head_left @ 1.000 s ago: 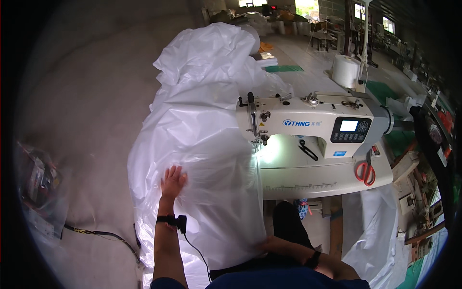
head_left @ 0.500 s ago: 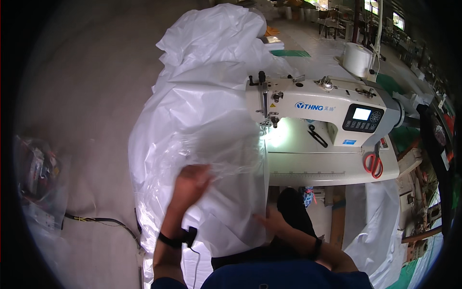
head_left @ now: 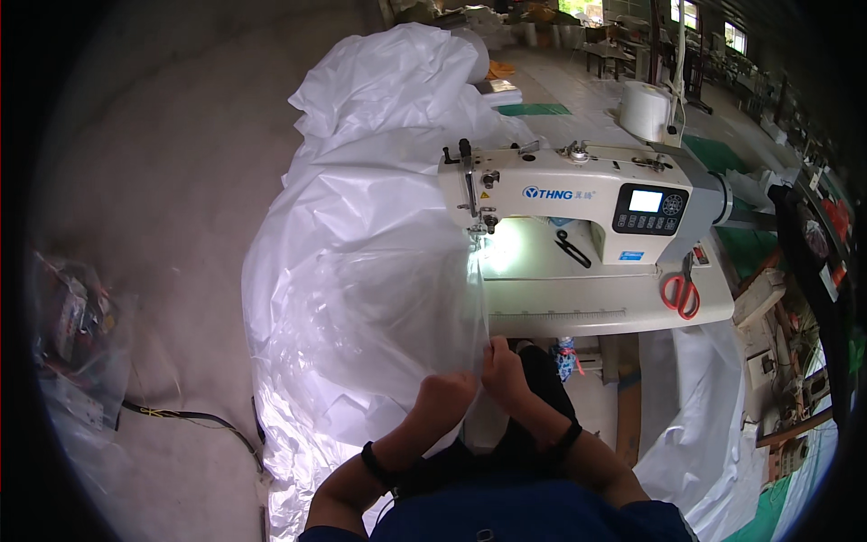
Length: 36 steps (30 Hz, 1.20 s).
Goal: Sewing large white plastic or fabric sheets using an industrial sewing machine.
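A large, crumpled sheet of translucent white plastic film (head_left: 361, 217) spreads over the left of the table and hangs down toward my lap. Its right edge runs up to the needle area of a white sewing machine (head_left: 551, 185), whose lamp is lit. Close to the table's front edge, my left hand (head_left: 449, 397) is closed on the film's near part. Just right of it, my right hand (head_left: 502, 369) pinches the film's right edge. The two hands are almost side by side, below the needle. How the fingertips grip is partly hidden.
On the machine bed lie small black thread snips (head_left: 572, 248). Red-handled scissors (head_left: 681, 291) rest at the table's right end. A white thread cone (head_left: 645, 110) stands behind the machine. At far left is a clear bag of odds and ends (head_left: 81, 325), near a black cable (head_left: 194, 415).
My left hand has moved right and down from the middle of the film to its near edge. My right hand has risen slightly and now pinches the edge. The film is pulled straighter.
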Available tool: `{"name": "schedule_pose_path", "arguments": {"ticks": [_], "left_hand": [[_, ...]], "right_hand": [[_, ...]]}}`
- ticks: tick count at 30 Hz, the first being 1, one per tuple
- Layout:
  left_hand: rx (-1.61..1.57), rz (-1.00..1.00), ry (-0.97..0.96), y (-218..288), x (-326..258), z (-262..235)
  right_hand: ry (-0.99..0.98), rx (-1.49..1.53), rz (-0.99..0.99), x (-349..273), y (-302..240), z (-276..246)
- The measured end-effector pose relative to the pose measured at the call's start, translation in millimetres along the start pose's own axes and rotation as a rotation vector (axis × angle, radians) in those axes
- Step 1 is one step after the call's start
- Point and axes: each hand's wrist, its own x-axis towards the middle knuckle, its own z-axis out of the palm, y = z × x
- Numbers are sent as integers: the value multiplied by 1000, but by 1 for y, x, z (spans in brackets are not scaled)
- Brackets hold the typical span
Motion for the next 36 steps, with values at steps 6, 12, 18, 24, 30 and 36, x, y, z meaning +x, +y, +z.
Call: {"name": "schedule_pose_path", "arguments": {"ticks": [6,12,18,24,30,36], "left_hand": [[-39,47,-21,16,8,-4],[-163,-11,42,-27,-1,-7],[63,-592,300,-157,-27,-15],[-12,-576,288,-206,-28,3],[-33,-700,61,-221,5,-1],[-101,-736,-2,-244,35,1]], "right_hand": [[81,132,-83,14,8,-3],[-168,-319,-39,14,-2,2],[-241,-649,-144,24,-20,11],[-170,-808,-221,62,-27,16],[-207,-891,-186,104,-32,14],[-205,-914,-125,139,-28,15]]}}
